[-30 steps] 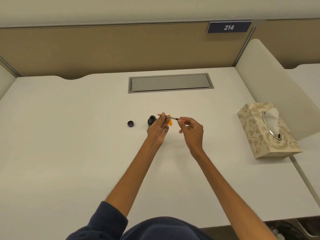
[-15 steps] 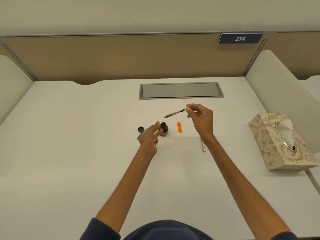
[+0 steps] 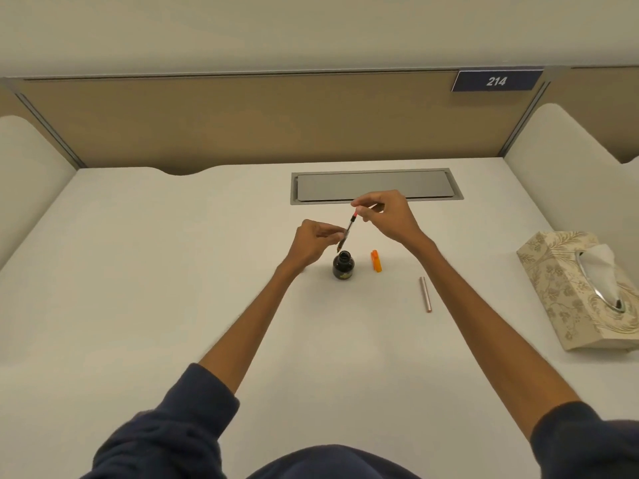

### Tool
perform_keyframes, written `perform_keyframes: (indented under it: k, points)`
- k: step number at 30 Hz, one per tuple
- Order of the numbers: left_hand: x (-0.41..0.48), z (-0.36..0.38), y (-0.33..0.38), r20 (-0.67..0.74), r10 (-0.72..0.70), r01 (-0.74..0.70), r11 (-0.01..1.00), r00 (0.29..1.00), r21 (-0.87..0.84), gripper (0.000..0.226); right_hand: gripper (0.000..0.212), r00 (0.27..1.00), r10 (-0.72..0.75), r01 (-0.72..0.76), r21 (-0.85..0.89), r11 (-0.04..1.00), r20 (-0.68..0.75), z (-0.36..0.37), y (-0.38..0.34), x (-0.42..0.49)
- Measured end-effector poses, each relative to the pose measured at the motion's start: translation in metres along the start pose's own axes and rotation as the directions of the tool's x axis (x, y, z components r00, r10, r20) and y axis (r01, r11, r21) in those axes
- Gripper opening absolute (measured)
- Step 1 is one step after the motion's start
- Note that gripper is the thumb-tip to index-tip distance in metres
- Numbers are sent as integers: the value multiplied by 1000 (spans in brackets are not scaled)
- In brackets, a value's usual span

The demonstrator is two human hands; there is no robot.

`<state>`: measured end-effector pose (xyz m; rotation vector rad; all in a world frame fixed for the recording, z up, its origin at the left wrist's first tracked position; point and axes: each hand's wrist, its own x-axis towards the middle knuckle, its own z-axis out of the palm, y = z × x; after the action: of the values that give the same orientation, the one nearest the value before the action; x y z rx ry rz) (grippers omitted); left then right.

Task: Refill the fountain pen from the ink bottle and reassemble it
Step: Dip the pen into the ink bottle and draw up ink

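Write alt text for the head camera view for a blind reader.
The left hand and right hand hold a fountain pen nib-down over an open ink bottle on a white desk. Orange piece, metal tube and tissue box lie rightward.

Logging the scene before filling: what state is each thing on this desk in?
ink bottle: upright, uncapped
pen section: held steeply, nib down at the bottle's mouth
left hand: pinches the pen section low down
right hand: pinches its top end
orange piece: lying loose on the desk
barrel: lying detached on the desk
tissue box: tissue sticking out
desk hatch: closed
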<state>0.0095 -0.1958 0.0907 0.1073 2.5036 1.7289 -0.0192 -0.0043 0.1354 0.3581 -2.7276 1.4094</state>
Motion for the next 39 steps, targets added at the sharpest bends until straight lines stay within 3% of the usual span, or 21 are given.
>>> perform_keyframes:
  k: [17,39]
  points:
    - [7,18,-25,-54,-76,71,994,996,-80,21,17,997,-15,23,-105,994,72,24,13,21]
    - [4,31,-36,-118,-74,79,996,990,42,21,18,993,-30,55,-229,972,111,36,18,5]
